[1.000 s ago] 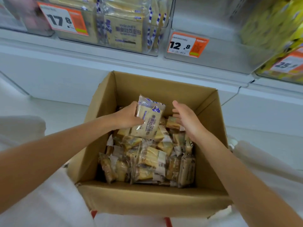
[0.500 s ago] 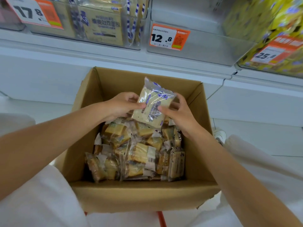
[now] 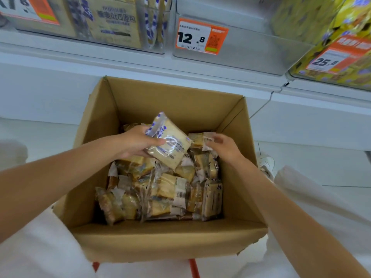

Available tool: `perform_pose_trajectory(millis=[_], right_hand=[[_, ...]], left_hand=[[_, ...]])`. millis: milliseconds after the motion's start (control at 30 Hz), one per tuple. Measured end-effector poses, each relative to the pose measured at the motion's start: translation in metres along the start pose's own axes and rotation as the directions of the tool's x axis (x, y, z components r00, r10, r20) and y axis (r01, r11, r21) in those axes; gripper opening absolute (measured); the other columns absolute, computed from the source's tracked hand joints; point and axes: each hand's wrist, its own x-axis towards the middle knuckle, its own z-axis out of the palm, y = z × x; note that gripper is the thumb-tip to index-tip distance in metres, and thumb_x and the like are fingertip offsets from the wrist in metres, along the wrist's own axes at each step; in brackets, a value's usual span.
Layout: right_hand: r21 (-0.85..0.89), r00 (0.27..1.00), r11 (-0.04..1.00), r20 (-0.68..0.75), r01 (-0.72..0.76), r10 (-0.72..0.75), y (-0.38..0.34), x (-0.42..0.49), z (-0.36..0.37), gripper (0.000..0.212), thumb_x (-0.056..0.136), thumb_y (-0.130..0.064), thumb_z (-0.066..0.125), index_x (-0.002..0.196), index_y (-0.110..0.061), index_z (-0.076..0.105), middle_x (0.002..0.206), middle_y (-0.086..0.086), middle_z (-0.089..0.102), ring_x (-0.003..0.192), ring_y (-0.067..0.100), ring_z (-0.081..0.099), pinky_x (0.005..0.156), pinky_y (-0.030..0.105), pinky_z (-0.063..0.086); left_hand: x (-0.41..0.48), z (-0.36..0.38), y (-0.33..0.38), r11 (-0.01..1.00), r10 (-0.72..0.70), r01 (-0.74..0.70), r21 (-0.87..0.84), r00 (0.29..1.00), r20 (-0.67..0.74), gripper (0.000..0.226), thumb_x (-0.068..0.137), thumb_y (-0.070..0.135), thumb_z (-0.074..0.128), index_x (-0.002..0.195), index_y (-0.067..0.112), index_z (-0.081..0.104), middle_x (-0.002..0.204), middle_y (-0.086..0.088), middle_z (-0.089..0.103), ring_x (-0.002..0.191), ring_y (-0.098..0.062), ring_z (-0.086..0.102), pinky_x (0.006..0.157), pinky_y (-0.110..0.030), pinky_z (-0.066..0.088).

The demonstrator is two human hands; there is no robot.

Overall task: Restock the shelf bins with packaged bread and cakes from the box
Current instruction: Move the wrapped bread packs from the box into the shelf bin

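An open cardboard box point(image 3: 138, 239) sits in front of me, holding several wrapped bread and cake packs point(image 3: 166, 193). My left hand point(image 3: 135, 142) grips a pale bread packet with blue print point(image 3: 170, 144), tilted above the pile at the box's far side. My right hand point(image 3: 224, 146) is just right of that packet, its fingertips pinching the wrapper edge of a small cake pack point(image 3: 198, 138) that lies in the pile. Above, a clear shelf bin point(image 3: 112, 19) holds the same blue-printed bread.
A clear bin behind the 12.8 price tag point(image 3: 197, 37) stands at the upper middle. At the upper right is a bin of yellow packets point(image 3: 329, 63) tagged 25.8. A white shelf ledge point(image 3: 140, 65) runs above the box. White floor lies on both sides.
My right hand let go of the bread packet and dropped right onto a small cake pack. The left hand keeps the packet, now tilted lower. The view shifted down slightly.
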Motion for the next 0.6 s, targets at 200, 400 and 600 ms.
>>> perform_pose_trajectory(millis=[200,400,600], right_hand=[[-0.369,0.961,0.887,-0.076,-0.276,0.267,0.087,0.035,0.039,0.028,0.091,-0.019,0.058,0.119,-0.014,0.06,0.11,0.008,0.066,0.096,0.029,0.064,0.078,0.037,0.056],[-0.196,0.977,0.971,-0.134,0.14,-0.168,-0.008,0.002,0.047,0.011,0.091,-0.014,0.054,0.098,-0.019,0.06,0.085,0.003,0.067,0.074,0.022,0.064,0.061,0.038,0.05],[0.167,0.81,0.885,0.357,0.434,-0.465,-0.058,-0.031,0.085,0.043,0.092,-0.019,0.065,0.133,-0.027,0.055,0.142,-0.015,0.045,0.133,-0.003,0.039,0.107,0.012,0.034]], left_hand=[[0.0,-0.021,-0.019,0.972,-0.124,0.101,-0.211,0.987,-0.099,0.043,0.085,0.005,0.073,0.123,0.014,0.054,0.114,-0.016,0.068,0.097,-0.03,0.067,0.085,-0.053,0.057],[-0.006,-0.015,-0.015,0.94,-0.109,0.073,-0.335,0.99,-0.09,0.05,0.086,0.024,0.072,0.131,0.024,0.049,0.126,-0.007,0.064,0.108,-0.032,0.066,0.08,-0.055,0.058],[-0.012,0.0,-0.001,0.898,-0.009,-0.001,-0.44,1.0,-0.02,0.038,0.088,0.047,0.061,0.109,0.016,0.068,0.093,-0.005,0.073,0.075,-0.019,0.07,0.068,-0.037,0.057]])
